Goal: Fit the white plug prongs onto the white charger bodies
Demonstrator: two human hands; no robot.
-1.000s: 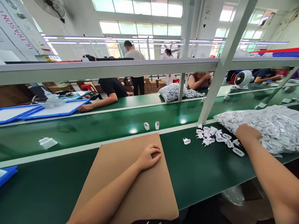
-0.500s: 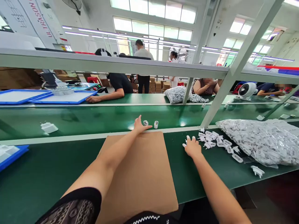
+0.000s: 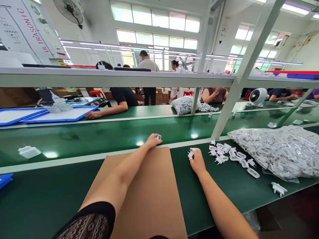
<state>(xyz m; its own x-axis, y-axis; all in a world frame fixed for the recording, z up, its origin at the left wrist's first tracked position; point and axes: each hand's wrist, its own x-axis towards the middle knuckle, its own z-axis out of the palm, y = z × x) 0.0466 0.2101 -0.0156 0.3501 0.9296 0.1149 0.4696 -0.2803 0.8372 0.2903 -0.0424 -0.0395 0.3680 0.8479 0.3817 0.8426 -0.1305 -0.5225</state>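
Over the near edge of the green belt, my left hand (image 3: 152,141) is closed around a white charger housing (image 3: 158,137), whose open end faces me. Whether a second housing is in the same grip I cannot tell. My right hand (image 3: 198,162) grips a white plug cover (image 3: 191,154) with pins, just above the green table; my fingers partly hide it, and there may be more than one piece. Loose plug covers (image 3: 220,152) lie in a pile to the right of that hand. Below my left forearm is a flat cardboard sheet (image 3: 152,196).
A large clear bag of white parts (image 3: 276,152) sits at the right. A slanted metal post (image 3: 228,104) rises behind the pile. On the belt's left lies a white adapter (image 3: 30,151). Across the belt, a co-worker's arm (image 3: 107,111) rests beside blue-rimmed trays (image 3: 84,114).
My left hand has closed on a housing that stood on the belt; neither housing stands there now. My right hand has moved left from the pile with white pieces. The belt's adapter has shifted left.
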